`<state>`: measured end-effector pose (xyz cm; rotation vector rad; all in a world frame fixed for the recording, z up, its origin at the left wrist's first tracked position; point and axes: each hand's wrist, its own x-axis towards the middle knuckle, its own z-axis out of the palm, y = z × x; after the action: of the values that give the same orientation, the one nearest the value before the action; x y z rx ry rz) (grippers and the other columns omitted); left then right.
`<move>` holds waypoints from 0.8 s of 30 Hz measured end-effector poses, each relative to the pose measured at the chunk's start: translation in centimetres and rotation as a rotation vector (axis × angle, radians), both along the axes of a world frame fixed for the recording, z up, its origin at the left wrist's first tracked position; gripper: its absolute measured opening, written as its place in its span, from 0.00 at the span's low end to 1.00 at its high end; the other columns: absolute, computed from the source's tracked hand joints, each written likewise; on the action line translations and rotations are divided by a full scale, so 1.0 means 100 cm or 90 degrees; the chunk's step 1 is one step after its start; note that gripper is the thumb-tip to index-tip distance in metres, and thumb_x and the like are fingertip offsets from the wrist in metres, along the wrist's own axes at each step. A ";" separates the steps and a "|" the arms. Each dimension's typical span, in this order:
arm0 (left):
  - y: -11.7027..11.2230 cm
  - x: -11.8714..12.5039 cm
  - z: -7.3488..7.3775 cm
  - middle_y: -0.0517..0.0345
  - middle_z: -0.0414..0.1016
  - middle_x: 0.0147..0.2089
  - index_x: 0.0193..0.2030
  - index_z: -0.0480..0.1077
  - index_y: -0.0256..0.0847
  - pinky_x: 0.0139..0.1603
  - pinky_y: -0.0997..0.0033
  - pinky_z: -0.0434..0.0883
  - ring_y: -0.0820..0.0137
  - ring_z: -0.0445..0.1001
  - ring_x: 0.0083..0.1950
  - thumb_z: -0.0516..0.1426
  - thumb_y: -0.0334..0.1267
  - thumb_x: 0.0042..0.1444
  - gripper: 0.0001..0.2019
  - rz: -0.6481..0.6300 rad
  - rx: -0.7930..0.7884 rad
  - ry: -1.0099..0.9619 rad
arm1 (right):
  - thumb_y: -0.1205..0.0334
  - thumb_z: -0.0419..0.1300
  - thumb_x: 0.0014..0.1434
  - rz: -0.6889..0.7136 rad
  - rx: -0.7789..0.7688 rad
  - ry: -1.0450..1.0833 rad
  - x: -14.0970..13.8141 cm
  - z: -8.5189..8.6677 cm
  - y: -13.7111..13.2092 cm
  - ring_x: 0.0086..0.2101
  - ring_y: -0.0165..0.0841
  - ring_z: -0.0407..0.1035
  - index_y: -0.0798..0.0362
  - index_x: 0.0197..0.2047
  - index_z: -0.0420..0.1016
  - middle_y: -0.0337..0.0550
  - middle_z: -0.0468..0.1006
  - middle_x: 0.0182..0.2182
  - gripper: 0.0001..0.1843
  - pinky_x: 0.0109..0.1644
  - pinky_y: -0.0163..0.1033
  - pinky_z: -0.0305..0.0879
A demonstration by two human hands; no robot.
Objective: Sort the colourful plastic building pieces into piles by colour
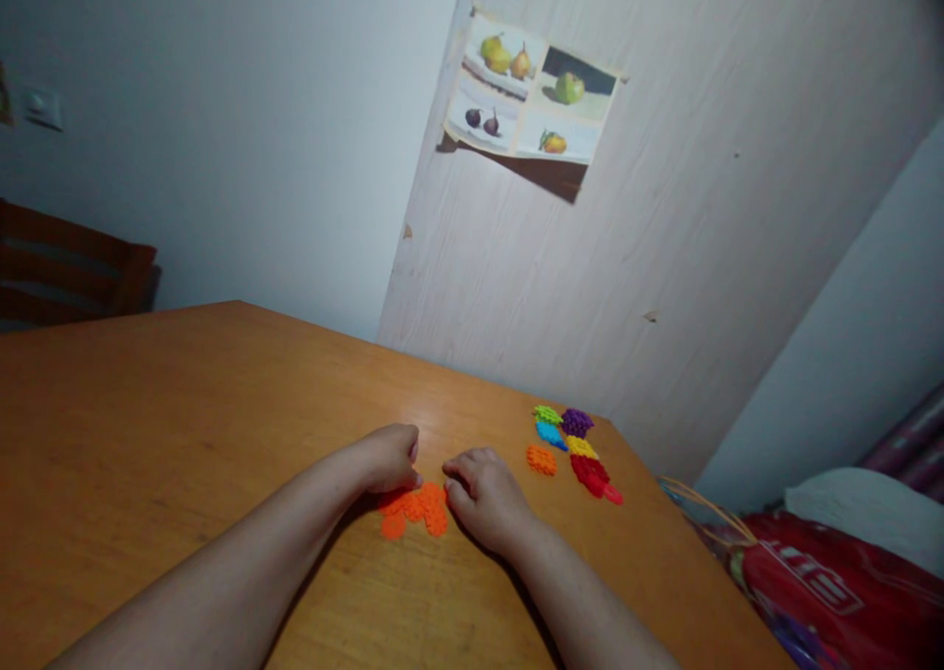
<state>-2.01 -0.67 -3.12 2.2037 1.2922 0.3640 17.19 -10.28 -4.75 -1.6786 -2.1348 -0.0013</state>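
Several flat, round orange plastic pieces [435, 517] lie in a small loose pile on the wooden table. At the pile's upper left edge is my left hand [390, 458], its fingers curled in and one fingertip down by the pieces. Whatever those fingers may hold is hidden. On the pile's right side rests my right hand [487, 498], fingers bent and slightly apart, with nothing seen between them. Its thumb and fingertips are close to the nearest orange pieces.
Farther right on the table [221, 385] are groups of similar pieces: orange [541, 460], green [547, 414], blue [550, 434], purple [576, 422], yellow [582, 447] and red [590, 473]. A red bag [855, 581] is beyond the right edge. A wooden chair [74, 262] stands at left.
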 end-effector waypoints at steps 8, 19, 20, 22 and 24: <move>-0.001 -0.001 0.004 0.62 0.72 0.29 0.33 0.66 0.43 0.27 0.71 0.55 0.68 0.68 0.30 0.63 0.38 0.38 0.13 -0.026 0.020 0.016 | 0.63 0.57 0.64 -0.005 0.000 -0.016 0.001 0.000 0.001 0.47 0.38 0.69 0.49 0.48 0.81 0.45 0.80 0.42 0.13 0.52 0.41 0.63; 0.003 -0.005 0.002 0.64 0.69 0.23 0.29 0.67 0.43 0.26 0.71 0.54 0.68 0.66 0.27 0.66 0.38 0.33 0.15 -0.014 -0.015 -0.001 | 0.63 0.57 0.64 -0.002 -0.001 -0.010 0.001 0.000 0.000 0.48 0.37 0.69 0.48 0.48 0.81 0.45 0.80 0.43 0.13 0.53 0.41 0.63; 0.003 -0.004 0.000 0.65 0.69 0.23 0.29 0.67 0.43 0.26 0.71 0.54 0.69 0.66 0.26 0.65 0.37 0.33 0.15 -0.013 -0.024 -0.016 | 0.63 0.57 0.63 -0.002 0.001 -0.006 0.000 0.000 0.000 0.48 0.37 0.69 0.48 0.48 0.81 0.45 0.80 0.43 0.13 0.53 0.41 0.63; 0.005 -0.002 -0.003 0.66 0.68 0.22 0.30 0.66 0.43 0.25 0.72 0.54 0.70 0.66 0.25 0.63 0.35 0.35 0.13 -0.013 -0.040 -0.045 | 0.63 0.57 0.63 -0.001 0.006 0.002 0.000 0.001 0.000 0.47 0.37 0.69 0.48 0.47 0.81 0.45 0.81 0.43 0.13 0.53 0.42 0.63; 0.006 0.000 -0.004 0.66 0.68 0.22 0.30 0.65 0.43 0.24 0.73 0.53 0.71 0.65 0.24 0.61 0.32 0.36 0.12 -0.009 -0.053 -0.083 | 0.63 0.57 0.63 0.001 0.012 0.013 0.001 0.001 0.000 0.48 0.37 0.69 0.49 0.47 0.81 0.45 0.81 0.43 0.13 0.53 0.42 0.63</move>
<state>-2.02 -0.09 -3.54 2.0829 1.1998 0.4319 17.26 -10.28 -4.65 -1.6600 -2.1140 -0.0029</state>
